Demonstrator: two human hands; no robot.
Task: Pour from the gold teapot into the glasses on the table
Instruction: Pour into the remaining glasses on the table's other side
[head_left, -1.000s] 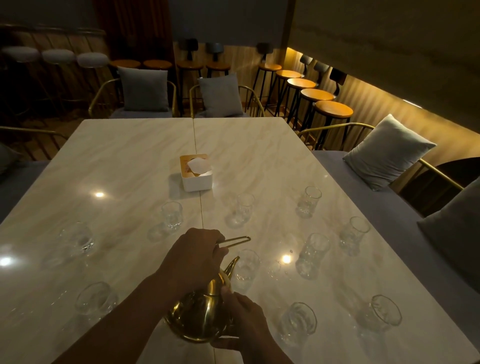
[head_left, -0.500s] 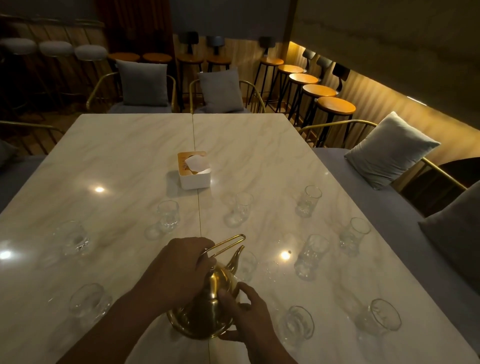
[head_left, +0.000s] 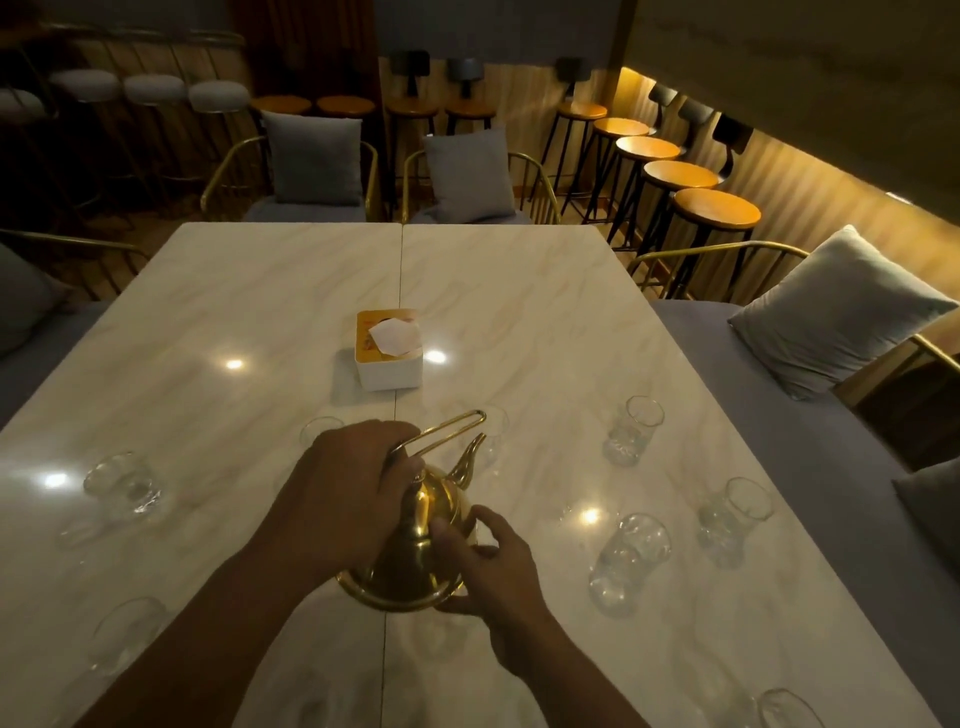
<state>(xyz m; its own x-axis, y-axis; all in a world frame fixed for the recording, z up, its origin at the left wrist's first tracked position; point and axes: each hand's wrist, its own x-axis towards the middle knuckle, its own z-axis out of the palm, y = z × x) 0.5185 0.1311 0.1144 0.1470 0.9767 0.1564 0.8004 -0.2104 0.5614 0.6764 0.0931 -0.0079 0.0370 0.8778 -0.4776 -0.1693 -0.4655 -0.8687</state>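
Observation:
The gold teapot (head_left: 415, 551) hangs over the near middle of the marble table (head_left: 519, 291), its spout pointing away and to the right. My left hand (head_left: 348, 493) is closed around its loop handle. My right hand (head_left: 483, 566) holds the pot's body and base from the right. Several clear glasses stand around it: one (head_left: 493, 441) just behind the spout, one (head_left: 631, 428) further right, one (head_left: 626, 561) near right, one (head_left: 732, 517) beyond it, one (head_left: 122, 480) at the left, one (head_left: 124, 631) near left. I cannot tell whether they hold liquid.
A white tissue box (head_left: 388, 349) with a wooden lid sits mid-table. Gold-framed chairs with grey cushions (head_left: 317, 156) stand at the far end, a grey bench with a cushion (head_left: 831, 312) along the right, and bar stools (head_left: 717, 208) beyond.
The teapot has been raised and swung back toward upright, its spout lifted away from the near glass. Both hands kept their hold and the view shifted toward me.

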